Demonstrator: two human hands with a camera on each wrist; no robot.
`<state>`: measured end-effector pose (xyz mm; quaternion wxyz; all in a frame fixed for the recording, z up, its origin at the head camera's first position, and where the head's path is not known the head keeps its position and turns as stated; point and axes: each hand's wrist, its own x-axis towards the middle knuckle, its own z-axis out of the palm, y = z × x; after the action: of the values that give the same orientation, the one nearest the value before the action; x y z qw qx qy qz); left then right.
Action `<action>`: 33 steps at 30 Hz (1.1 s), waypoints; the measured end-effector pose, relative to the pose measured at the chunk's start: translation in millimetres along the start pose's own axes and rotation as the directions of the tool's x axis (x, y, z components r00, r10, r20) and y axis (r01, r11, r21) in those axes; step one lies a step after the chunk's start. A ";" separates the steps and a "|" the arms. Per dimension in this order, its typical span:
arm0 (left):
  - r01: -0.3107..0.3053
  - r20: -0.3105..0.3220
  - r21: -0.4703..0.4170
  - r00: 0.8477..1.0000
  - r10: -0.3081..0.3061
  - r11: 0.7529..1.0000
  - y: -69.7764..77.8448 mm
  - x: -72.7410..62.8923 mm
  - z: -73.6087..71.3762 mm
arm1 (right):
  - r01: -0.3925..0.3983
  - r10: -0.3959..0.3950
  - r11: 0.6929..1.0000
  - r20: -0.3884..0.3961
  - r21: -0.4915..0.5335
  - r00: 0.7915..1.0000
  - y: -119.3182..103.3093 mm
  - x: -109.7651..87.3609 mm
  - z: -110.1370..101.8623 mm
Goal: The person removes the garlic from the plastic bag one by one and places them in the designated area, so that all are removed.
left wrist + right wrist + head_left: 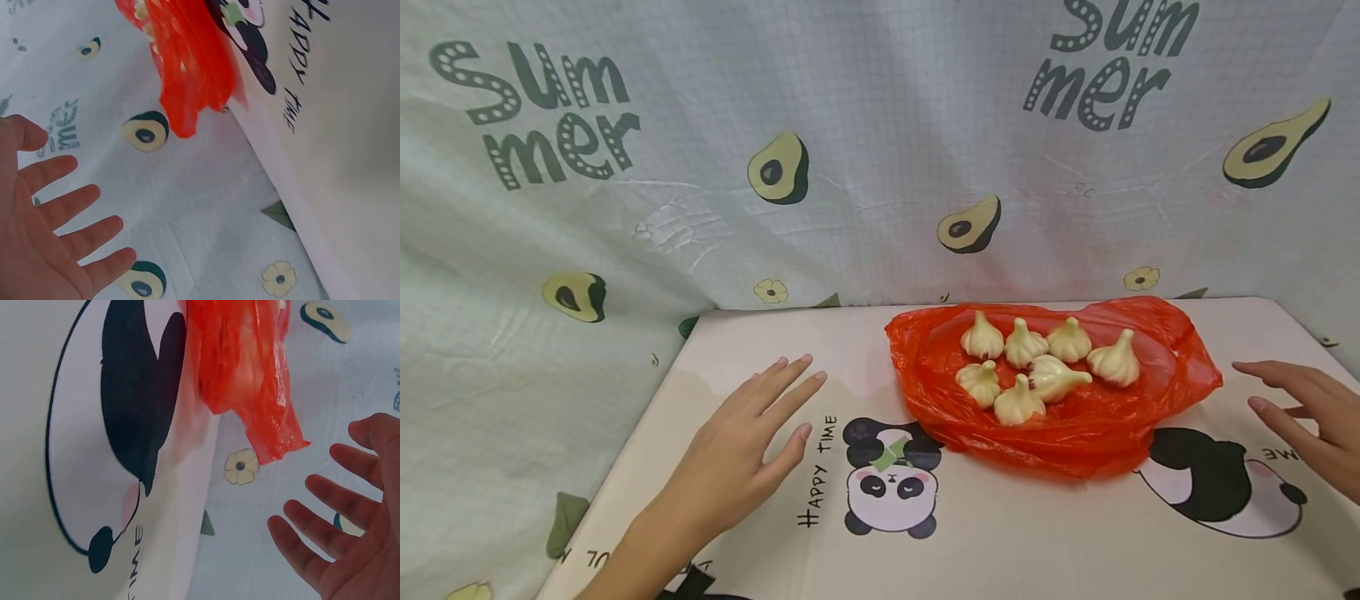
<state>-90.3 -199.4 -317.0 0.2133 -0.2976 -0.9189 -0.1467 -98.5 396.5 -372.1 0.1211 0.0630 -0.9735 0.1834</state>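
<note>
Several garlic bulbs [1051, 377] lie together on a crumpled red plastic bag [1060, 454] towards the back of the table. To the left of the bag, my left hand [741, 446] is held with straight, slightly spread fingers and touches nothing. My right hand [1318, 417], partly cut off by the frame's edge, is just right of the bag, its fingers extended and apart from it. The left wrist view shows the left hand [62, 219] with fingers spread and the palm bare. In the right wrist view the right hand [350, 525] likewise holds nothing.
The pale table [1015, 550] carries printed pandas and lettering. Behind it and along the left side hangs a light curtain [865, 150] printed with avocados and words. The table's back edge runs close behind the bag.
</note>
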 end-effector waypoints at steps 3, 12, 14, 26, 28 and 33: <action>-0.042 -0.013 -0.029 0.999 0.042 0.999 6.6 5.9 2.3 | 0.015 -0.015 1.000 -0.005 -0.009 1.000 -5.1 3.8 -0.2; -0.074 0.095 -0.095 0.992 0.083 0.993 25.1 25.8 10.5 | 0.069 -0.067 0.995 0.030 -0.068 0.997 -11.2 17.6 2.7; -0.069 0.124 -0.115 0.989 0.084 0.991 28.5 31.0 11.3 | 0.087 -0.086 0.994 0.019 -0.062 0.996 -11.2 21.0 3.3; -0.138 0.165 -0.151 0.973 0.163 0.979 32.3 63.6 19.0 | 0.164 -0.164 0.986 0.049 0.011 0.985 -7.8 41.7 4.8; -0.144 0.160 -0.166 0.972 0.170 0.976 31.5 69.5 20.3 | 0.168 -0.169 0.985 0.056 0.028 0.984 -8.1 46.0 5.5; -0.170 0.149 -0.211 0.968 0.203 0.963 29.5 81.7 24.4 | 0.178 -0.182 0.982 0.073 0.057 0.981 -7.8 55.6 8.6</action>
<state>-139.5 -127.2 -294.8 0.1168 -0.4142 -0.8825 -0.1898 -152.5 381.7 -362.8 0.0976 0.1608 -0.9628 0.1938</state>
